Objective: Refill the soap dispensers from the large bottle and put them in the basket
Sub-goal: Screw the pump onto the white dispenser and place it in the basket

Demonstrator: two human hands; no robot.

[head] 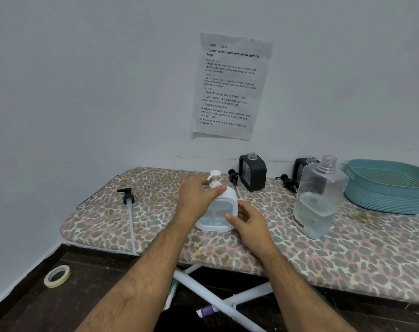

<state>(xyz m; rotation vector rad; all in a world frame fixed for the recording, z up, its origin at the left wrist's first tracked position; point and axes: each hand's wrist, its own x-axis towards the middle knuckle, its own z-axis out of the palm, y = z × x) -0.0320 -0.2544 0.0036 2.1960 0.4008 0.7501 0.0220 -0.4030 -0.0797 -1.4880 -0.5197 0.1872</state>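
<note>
A white soap dispenser (219, 212) with its white pump on top stands on the leopard-print ironing board (155, 224). My left hand (199, 197) grips its shoulder just under the pump. My right hand (248, 219) holds its lower right side. The large clear bottle (320, 200), uncapped and partly filled with clear liquid, stands to the right. Two black dispensers (253, 172) (302, 171) stand open-necked by the wall, each with a black pump (233, 176) (287, 182) lying beside it. The teal basket (386, 188) sits at the far right.
A long black pump (129, 207) with a white tube lies at the board's left end. A paper sheet (230, 87) hangs on the wall behind. A roll of tape (57, 275) lies on the dark floor, and the board's white legs (215, 298) cross below.
</note>
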